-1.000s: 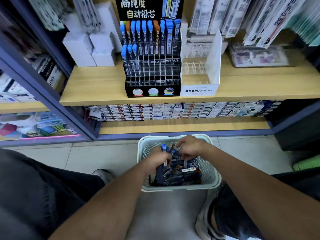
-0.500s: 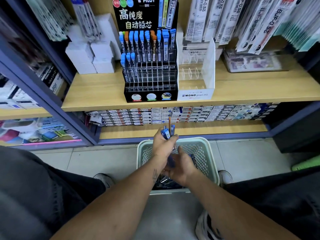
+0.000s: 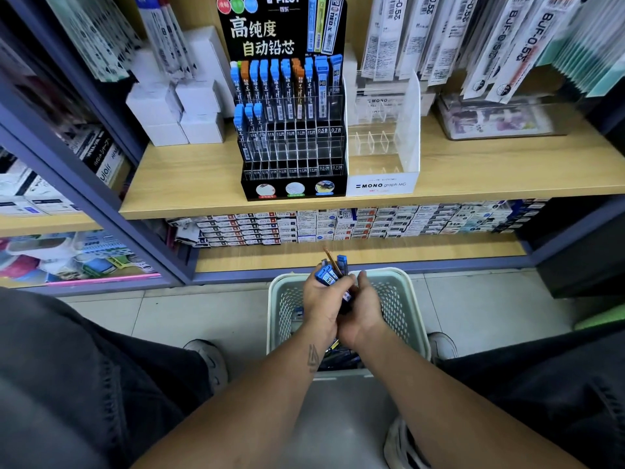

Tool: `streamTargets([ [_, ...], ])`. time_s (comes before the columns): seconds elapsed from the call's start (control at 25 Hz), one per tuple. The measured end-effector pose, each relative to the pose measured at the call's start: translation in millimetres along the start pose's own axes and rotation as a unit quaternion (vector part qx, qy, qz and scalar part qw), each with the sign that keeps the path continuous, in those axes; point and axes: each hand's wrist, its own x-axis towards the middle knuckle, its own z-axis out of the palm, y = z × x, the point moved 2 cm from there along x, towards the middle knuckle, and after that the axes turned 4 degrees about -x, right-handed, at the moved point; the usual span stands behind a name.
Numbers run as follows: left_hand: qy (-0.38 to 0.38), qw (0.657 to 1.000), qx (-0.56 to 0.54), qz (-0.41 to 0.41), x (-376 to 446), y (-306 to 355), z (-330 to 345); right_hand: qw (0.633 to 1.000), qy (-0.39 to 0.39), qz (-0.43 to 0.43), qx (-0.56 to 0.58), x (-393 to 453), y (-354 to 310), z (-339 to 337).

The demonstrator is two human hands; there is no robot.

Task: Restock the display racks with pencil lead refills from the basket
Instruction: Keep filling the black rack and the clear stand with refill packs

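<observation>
A small bundle of slim blue-capped plastic lead refill tubes (image 3: 329,270) stands up out of the person's left hand (image 3: 321,301), fingers curled round the lower ends, caps fanned out on the far side above the basket rim; one thin orange-brown tube pokes up among them. The right hand (image 3: 363,308) presses in against the left from the right, fingers bent round what looks like another dark tube between the two palms (how firmly it grips I cannot tell). These tubes look light, stiff and smooth-sided, so I would judge a loose fistful apt to slide and splay; each is best pinched singly near the cap end, leaving the lower end free to drop into a slot, and not squeezed hard, since the leads inside are brittle. Below the hands sits the pale green perforated plastic basket (image 3: 406,299) on the tiled floor, more refills lying in its near end. On the far wooden shelf stands the black tiered Pilot display rack (image 3: 294,184), its far rows holding upright tubes and most nearer clear slots vacant. Just right of it stands a clear acrylic Mono display rack (image 3: 382,186), with no stock visible in it.
</observation>
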Motion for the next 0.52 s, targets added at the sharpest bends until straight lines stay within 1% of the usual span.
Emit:
streamTargets([
  [0.12, 0.0, 1.0, -0.008, -0.01, -0.2, -1.9, 1.1, 0.999, -0.032, 0.005, -0.031, 1.9, -0.6, 1.0],
  [0.2, -0.009, 0.999, 0.024, -0.018, 1.0, 6.2, -0.3, 0.991, -0.051, -0.012, -0.127, 0.9, -7.4, -0.9],
  [0.24, -0.03, 0.998, 0.051, -0.024, 1.3, 13.1, -1.7, 0.977, -0.048, -0.041, -0.203, 0.1, -15.9, -2.3],
  [0.32, -0.095, 0.991, 0.089, -0.033, 0.7, 30.3, -4.5, 0.934, -0.052, -0.115, -0.335, -12.7, -41.4, 5.5],
  [0.4, -0.155, 0.982, 0.095, -0.053, -4.6, 52.0, -5.3, 0.888, -0.086, -0.173, -0.418, -34.3, -69.2, 24.6],
  [0.52, -0.206, 0.968, 0.116, -0.081, -17.1, 84.5, 2.3, 0.825, -0.142, -0.228, -0.496, -67.3, -97.3, 63.0],
])
